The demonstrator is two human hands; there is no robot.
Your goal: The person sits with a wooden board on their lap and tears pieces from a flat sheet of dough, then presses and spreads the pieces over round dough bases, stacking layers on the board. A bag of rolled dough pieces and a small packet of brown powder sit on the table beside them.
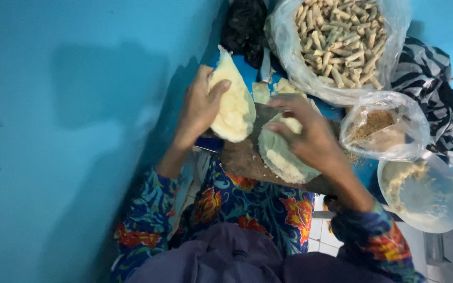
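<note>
Fig. Head view, looking down over the lap. Nearest: purple cloth (226,259) over the knees and floral sleeves (258,204), w/ a wooden board (242,160) resting just beyond them. On the board, right hand (310,133) lies palm-down, fingers spread and lightly curled over a round flat dough sheet (281,154); it presses on the sheet w/o a closed grip. Left hand (200,107) is partly closed on a pale folded dough piece (232,105), thumb across its upper face, fingers behind; the piece stands tilted on edge, lower tip near the board, just left of the sheet and close to the right fingertips. Right of the board: shallow clear bowl (423,194) w/ crumbly pale filling, then a small plastic bag (381,128) of brown crumbs. Beyond the hands: small dough scraps (262,91) on a blue surface. Farthest: large clear bag (339,39) of finished rolls, black bag (245,26) at its left, striped cloth (431,78) at right.
</note>
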